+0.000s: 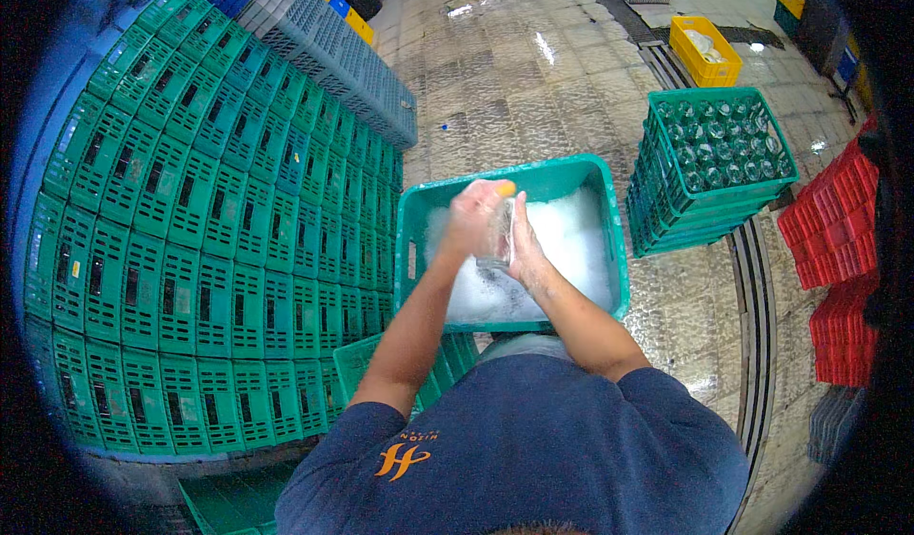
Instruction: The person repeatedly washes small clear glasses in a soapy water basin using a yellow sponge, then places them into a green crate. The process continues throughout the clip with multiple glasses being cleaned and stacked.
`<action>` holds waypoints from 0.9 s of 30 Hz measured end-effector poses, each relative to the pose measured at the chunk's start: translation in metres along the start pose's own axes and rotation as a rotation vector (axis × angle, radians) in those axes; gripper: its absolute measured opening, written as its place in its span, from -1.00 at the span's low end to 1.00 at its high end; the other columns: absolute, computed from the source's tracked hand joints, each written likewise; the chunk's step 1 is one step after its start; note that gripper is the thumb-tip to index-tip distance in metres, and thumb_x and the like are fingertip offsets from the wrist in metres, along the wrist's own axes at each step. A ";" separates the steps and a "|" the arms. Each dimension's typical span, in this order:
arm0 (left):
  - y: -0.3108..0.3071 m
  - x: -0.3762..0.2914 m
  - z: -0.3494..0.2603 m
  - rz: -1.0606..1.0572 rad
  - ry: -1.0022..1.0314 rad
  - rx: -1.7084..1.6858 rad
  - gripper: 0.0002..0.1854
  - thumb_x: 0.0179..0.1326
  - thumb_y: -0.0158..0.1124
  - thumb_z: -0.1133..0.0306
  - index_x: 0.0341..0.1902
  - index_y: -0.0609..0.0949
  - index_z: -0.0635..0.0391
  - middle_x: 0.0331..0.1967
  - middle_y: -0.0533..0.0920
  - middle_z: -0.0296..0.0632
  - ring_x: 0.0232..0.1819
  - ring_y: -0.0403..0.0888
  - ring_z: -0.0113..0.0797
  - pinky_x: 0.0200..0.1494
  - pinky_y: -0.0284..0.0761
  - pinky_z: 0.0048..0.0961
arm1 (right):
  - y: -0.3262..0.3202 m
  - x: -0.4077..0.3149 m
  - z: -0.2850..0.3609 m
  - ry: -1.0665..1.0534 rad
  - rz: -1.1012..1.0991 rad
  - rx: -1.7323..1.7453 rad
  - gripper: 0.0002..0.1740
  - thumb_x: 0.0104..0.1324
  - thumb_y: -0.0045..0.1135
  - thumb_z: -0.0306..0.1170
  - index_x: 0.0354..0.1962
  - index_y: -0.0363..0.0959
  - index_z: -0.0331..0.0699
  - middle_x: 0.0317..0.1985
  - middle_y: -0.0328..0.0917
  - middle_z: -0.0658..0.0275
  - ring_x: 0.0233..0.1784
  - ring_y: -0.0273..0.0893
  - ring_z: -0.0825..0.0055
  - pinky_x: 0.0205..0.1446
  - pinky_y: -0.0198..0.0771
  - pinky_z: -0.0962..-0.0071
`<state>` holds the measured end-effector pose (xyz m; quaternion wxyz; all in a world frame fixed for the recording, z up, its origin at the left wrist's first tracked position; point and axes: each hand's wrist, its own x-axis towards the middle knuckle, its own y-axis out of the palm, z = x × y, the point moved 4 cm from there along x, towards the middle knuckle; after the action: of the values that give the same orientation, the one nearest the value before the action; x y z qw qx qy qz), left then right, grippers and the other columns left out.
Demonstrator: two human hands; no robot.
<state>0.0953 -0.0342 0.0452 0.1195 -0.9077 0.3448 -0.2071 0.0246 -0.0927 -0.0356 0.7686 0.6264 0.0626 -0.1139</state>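
Observation:
My right hand [525, 241] grips a clear drinking glass [498, 249], which is tilted over a green plastic tub [615, 249]. White suds [564, 249] and dark patches of water fill much of the tub. My left hand [473, 214] is blurred and closed at the glass's upper end. A small yellow thing, perhaps a sponge [507, 189], sticks out from its fingers. Part of the glass is hidden behind my hands, and whether the yellow thing reaches inside it cannot be made out.
Stacked green crates [214, 214] wall the left side, with grey crates [343, 64] behind. Clear glasses fill the top green crate [714, 199] at right. Beyond it stands a yellow crate [714, 74] holding white items. Red crates [835, 214] line the far right. The tiled floor [500, 106] looks wet.

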 end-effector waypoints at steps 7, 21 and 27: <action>-0.006 0.007 0.016 -0.095 -0.088 0.561 -0.71 0.51 0.09 0.29 -0.09 0.70 0.24 -0.25 0.75 0.14 -0.19 0.74 0.12 -0.10 0.59 -0.07 | 0.003 -0.003 -0.012 -0.246 -0.305 -0.441 -0.23 0.54 -0.07 0.21 0.26 0.34 -0.37 0.05 0.60 0.13 0.11 0.57 0.29 0.19 0.56 0.22; -0.035 -0.006 -0.015 -0.094 0.417 0.493 -0.64 0.45 0.10 0.41 0.25 0.61 0.23 0.10 0.69 0.09 0.11 0.69 0.03 0.16 0.58 -0.10 | 0.027 0.026 -0.013 -0.353 -0.171 -0.368 -0.20 0.49 -0.16 0.38 0.11 0.48 -0.21 -0.03 0.63 0.19 0.01 0.63 0.30 0.10 0.58 0.28; -0.079 0.014 0.040 -0.040 0.023 0.147 -0.69 0.47 0.20 0.26 0.04 0.69 0.25 -0.18 0.79 -0.03 -0.19 0.78 -0.12 -0.13 0.64 -0.24 | 0.053 0.021 -0.054 0.071 0.267 -0.197 -0.21 0.53 -0.26 0.35 0.23 0.43 -0.16 0.09 0.62 0.22 0.07 0.63 0.31 0.09 0.58 0.31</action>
<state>0.1686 0.0178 0.0426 0.1775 -0.9008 0.3117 -0.2445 0.0605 -0.0322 -0.0018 0.8318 0.5546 0.0168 0.0182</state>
